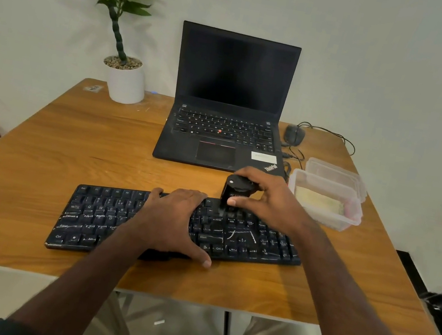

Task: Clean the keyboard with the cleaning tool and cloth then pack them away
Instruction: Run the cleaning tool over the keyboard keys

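The keyboard [173, 230] lies across the near middle of the surface [41, 141]; the left hand [175, 218] rests flat on its centre, fingers straight, steadying it; the right hand [264, 198] grips the tool [234, 192], bristles down on the upper keys at 1 o'clock from the left hand. The tool looks light, rigid and small, best held by its body; the keyboard looks stiff, thin and apt to slide. The cloth [318, 201], soft, sits in the box [323, 215] at 3 o'clock, near the right edge; the laptop [230, 101] crowds 12 o'clock; open room lies at 9 o'clock.
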### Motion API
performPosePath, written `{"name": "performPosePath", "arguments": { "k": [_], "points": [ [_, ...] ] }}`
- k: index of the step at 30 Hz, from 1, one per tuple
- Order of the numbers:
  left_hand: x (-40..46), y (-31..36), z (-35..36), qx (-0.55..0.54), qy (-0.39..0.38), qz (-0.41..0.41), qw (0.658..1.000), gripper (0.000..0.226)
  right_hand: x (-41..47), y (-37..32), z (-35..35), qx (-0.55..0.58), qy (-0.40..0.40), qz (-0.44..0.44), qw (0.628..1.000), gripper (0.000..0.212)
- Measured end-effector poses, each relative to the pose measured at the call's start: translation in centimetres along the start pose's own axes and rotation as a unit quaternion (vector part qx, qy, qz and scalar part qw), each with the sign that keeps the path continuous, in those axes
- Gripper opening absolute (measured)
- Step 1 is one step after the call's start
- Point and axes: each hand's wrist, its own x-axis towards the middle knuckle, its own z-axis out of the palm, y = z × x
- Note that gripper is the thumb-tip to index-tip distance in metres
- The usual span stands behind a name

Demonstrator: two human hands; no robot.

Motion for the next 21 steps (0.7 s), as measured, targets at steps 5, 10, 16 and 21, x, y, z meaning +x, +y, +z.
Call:
{"name": "performPosePath", "arguments": {
  "k": [5,10,16,21],
  "points": [
    [-0.03,-0.04,0.05,-0.001,-0.005,-0.002,1.0,0.142,0.33,-0.43,-1.02,-0.015,0.01,0.007,1.0,0.035],
    [0.06,-0.05,0.08,-0.002,-0.001,0.0,1.0,0.14,0.42,-0.62,-0.67,-0.013,-0.041,0.009,0.999,0.041],
    [-0.09,0.07,-0.15,-0.002,-0.005,-0.001,1.0,0.139,1.13,-0.63,-0.69,-0.053,0.003,0.011,0.999,0.04],
    [-0.19,-0.37,-0.2,-0.007,-0.005,0.0,1.0,0.14,0.18,-0.6,-0.64,-0.002,-0.003,-0.001,1.0,0.037]
  ]
}}
